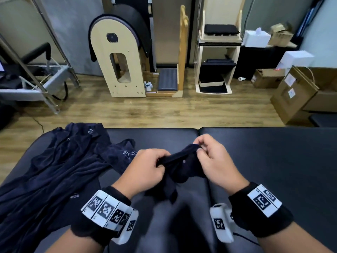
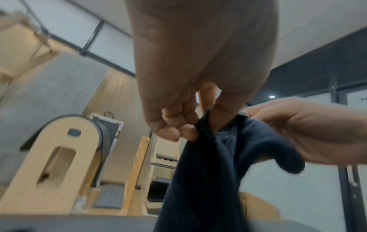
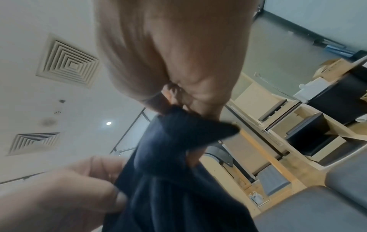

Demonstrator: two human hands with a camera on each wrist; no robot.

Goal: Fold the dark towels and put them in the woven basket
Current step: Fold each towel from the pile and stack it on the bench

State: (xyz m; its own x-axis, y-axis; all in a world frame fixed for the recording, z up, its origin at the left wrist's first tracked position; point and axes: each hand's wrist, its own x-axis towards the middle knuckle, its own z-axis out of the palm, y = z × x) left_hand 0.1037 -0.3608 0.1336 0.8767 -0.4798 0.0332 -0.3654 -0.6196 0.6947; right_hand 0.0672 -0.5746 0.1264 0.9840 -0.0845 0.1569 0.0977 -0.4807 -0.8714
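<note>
A dark navy towel hangs bunched between both hands above the black padded table. My left hand pinches its top edge on the left, and in the left wrist view the towel drops from the curled fingers. My right hand pinches the same edge a little farther right, near a corner that sticks out. Several more dark towels lie crumpled in a pile on the table's left side. No woven basket is in view.
Beyond the table lies a wooden floor with a wooden arched barrel, a wooden shelf unit and cardboard boxes at the right. A metal frame stands at the far left.
</note>
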